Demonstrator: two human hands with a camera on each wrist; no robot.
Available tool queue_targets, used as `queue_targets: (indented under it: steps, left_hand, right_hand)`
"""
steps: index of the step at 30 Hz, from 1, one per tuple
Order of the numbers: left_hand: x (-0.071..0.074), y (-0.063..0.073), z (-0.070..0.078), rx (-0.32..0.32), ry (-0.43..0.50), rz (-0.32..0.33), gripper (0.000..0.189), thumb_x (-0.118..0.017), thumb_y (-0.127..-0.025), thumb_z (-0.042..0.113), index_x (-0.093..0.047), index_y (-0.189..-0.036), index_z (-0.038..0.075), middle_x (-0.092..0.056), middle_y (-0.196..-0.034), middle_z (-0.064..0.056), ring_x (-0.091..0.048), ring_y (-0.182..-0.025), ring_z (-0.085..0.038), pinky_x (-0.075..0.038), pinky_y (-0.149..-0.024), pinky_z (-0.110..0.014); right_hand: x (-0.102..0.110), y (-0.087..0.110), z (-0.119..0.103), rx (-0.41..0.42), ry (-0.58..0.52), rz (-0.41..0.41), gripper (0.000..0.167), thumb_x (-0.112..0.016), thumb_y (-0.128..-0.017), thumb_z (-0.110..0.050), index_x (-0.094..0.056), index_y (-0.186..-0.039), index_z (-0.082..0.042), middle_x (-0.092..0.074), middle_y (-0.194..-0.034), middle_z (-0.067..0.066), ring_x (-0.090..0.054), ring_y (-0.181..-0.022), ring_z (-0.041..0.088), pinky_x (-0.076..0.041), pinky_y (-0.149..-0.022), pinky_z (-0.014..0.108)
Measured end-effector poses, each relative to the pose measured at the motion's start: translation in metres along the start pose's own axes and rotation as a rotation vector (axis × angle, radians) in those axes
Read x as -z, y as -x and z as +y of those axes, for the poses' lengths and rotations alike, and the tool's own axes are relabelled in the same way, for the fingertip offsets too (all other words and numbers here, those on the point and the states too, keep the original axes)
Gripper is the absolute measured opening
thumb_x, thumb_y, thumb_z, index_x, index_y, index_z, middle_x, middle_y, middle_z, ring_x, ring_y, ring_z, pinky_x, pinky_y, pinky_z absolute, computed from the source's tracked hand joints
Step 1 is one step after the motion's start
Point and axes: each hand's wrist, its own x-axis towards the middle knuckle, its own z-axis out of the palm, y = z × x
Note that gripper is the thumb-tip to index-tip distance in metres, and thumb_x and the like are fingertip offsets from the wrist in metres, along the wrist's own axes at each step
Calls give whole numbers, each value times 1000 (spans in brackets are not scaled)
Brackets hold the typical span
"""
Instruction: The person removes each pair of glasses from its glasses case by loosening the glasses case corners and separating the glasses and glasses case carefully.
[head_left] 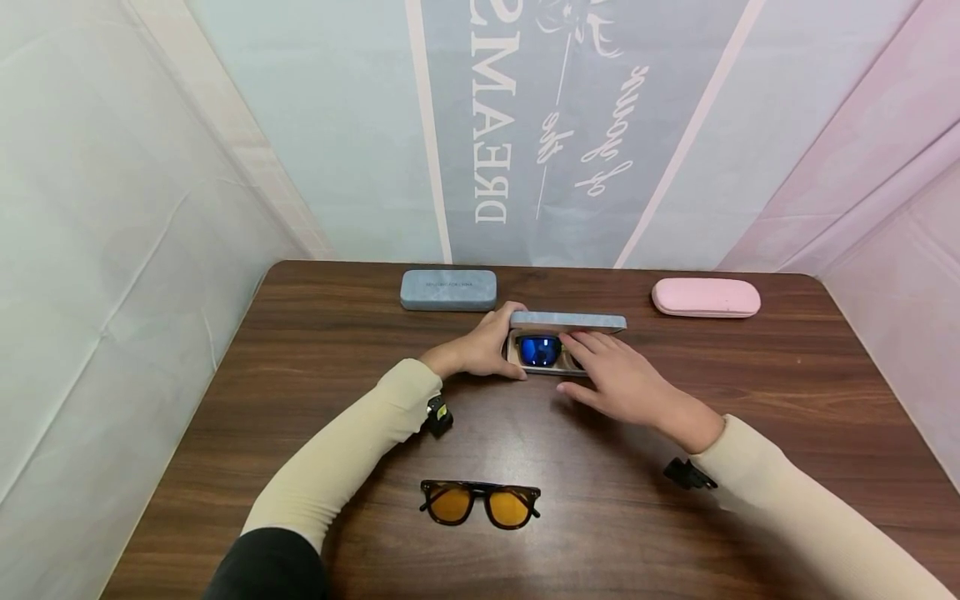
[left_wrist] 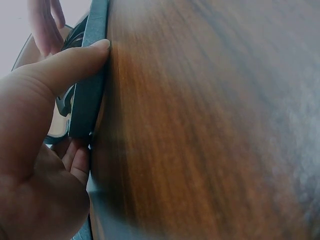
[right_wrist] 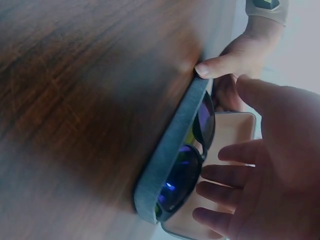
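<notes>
An open blue-grey glasses case lies on the table with its lid raised at the back. Inside sit sunglasses with blue mirrored lenses, lenses facing up in the right wrist view. My left hand grips the left end of the case, thumb on its front wall and fingers behind. Over the right half of the case is my right hand, its fingers extended at the sunglasses and hiding part of them. Whether those fingertips touch the frame I cannot tell. Closer to me lie black-framed glasses with amber lenses.
A closed blue-grey case stands at the back edge, left of the open one. At the back right is a closed pink case. Behind the brown wooden table hangs a printed cloth.
</notes>
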Motion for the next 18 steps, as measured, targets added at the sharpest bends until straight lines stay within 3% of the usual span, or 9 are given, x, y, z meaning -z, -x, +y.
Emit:
queue_targets:
  steps: [9,18]
  left_hand:
    - [0,0,-1,-5,7,3,98,-91,-78,25,-23,-148,11,-47,-143,-13,-32,-137,-32,-32,-114,-46]
    - [0,0,0,-16,10,2,99,-91,-78,24,-22,-148,10,-46,-144,-14,-31,-137,-33,-32,-114,-47]
  right_hand:
    - [-7,-9,-1,-44,46,45,66,-66,-100,-37,-48,-147,6,-49,-149,25,-47,-136,42,-39,-108,60]
    - [-14,-15,2,-50,97,111,52,-68,-99,-28,-59,-136,7,-58,-137,24,-57,-124,42,-46,-101,57]
